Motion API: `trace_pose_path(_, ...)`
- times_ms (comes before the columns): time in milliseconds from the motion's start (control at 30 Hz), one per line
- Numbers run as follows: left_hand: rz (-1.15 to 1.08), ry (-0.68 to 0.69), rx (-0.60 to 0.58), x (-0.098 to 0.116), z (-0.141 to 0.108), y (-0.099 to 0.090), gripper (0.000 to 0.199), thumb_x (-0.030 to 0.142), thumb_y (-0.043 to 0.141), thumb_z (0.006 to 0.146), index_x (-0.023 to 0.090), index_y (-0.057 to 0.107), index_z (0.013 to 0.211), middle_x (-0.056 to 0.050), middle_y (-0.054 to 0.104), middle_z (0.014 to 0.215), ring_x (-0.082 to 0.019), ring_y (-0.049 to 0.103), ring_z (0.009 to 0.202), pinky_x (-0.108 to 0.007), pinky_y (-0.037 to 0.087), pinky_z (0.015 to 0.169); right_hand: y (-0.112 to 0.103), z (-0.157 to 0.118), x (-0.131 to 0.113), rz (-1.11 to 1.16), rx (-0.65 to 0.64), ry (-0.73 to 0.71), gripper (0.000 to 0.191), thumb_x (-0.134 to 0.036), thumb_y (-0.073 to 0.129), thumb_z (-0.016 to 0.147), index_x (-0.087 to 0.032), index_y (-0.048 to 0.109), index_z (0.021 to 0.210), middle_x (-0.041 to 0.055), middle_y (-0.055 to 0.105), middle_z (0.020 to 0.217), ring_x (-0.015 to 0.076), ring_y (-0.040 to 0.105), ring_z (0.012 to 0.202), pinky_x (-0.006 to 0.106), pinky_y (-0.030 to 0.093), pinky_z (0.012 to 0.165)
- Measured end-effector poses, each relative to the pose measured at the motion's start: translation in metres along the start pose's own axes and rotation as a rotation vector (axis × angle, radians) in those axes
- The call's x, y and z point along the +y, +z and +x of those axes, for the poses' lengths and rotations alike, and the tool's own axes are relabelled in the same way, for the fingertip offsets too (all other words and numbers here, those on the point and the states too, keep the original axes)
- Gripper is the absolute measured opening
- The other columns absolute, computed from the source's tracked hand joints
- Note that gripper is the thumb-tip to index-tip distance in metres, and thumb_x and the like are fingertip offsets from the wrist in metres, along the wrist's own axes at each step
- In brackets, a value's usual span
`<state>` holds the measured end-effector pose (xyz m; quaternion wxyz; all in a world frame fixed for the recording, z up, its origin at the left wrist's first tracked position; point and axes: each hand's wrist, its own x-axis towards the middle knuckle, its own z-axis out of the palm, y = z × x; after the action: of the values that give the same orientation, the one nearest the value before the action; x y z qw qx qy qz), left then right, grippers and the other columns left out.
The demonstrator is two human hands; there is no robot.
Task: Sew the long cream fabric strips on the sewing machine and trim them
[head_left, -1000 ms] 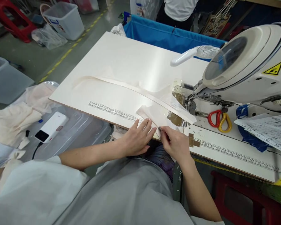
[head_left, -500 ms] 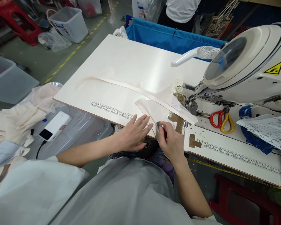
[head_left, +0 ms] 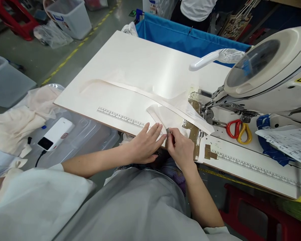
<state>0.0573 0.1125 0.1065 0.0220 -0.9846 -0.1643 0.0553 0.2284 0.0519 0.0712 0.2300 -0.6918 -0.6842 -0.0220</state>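
My left hand (head_left: pixel 146 144) lies flat with its fingers spread at the front edge of the white table (head_left: pixel 130 60), its fingertips beside a small pale fabric piece (head_left: pixel 163 117). Closed in a pinch, my right hand (head_left: pixel 180 145) holds a small dark metal piece (head_left: pixel 168 130) at that fabric's edge. A long pale fabric strip (head_left: pixel 140 92) curves across the table behind both hands, its right end beside the sewing machine's needle area (head_left: pixel 207 112).
Red-and-yellow-handled scissors (head_left: pixel 238 130) lie by the machine (head_left: pixel 271 73), near printed papers (head_left: pixel 288 142). A blue fabric bin (head_left: pixel 175 35) stands behind the table. At left, a white device (head_left: pixel 56 134) rests on a clear plastic lid beside pale cloth (head_left: pixel 15 125).
My right hand has moved slightly left, bringing the metal piece against the fabric edge near my left fingertips. The camera view has shifted a little.
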Motion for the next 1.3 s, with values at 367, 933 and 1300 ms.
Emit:
trace_pose_path(367,-0.029,-0.135,0.025,-0.001,-0.007,0.005,0.077,0.052,0.057,0.091,0.000,0.037,0.145,-0.032,0.035,0.149,-0.044,0.034,0.139,-0.061,0.035,0.106,-0.030,-0.033,0.001,0.296,0.119,0.212,0.018,-0.032,0.047,0.098,-0.020,0.058,0.105,0.0022,0.069,0.078,0.0146,0.059,0.053,0.026,0.043,0.051)
trace_pose_path(933,-0.003,-0.040,0.011,-0.005,-0.021,0.004,0.085,0.055,0.060,0.086,0.004,0.032,0.148,-0.032,0.035,0.149,-0.044,0.036,0.139,-0.057,0.032,0.110,0.009,0.009,-0.008,0.130,-0.001,-0.039,0.025,-0.026,0.038,0.100,-0.018,0.062,0.103,0.0029,0.071,0.082,0.0162,0.063,0.062,0.026,0.035,0.055)
trace_pose_path(1300,-0.016,-0.065,0.019,-0.003,-0.021,0.004,0.082,0.054,0.063,0.085,0.007,0.035,0.147,-0.030,0.037,0.149,-0.044,0.037,0.138,-0.059,0.034,0.107,-0.011,0.002,-0.005,0.080,-0.085,-0.109,0.023,-0.026,0.042,0.097,-0.020,0.062,0.087,-0.0004,0.061,0.059,0.0149,0.057,0.052,0.027,0.027,0.049)
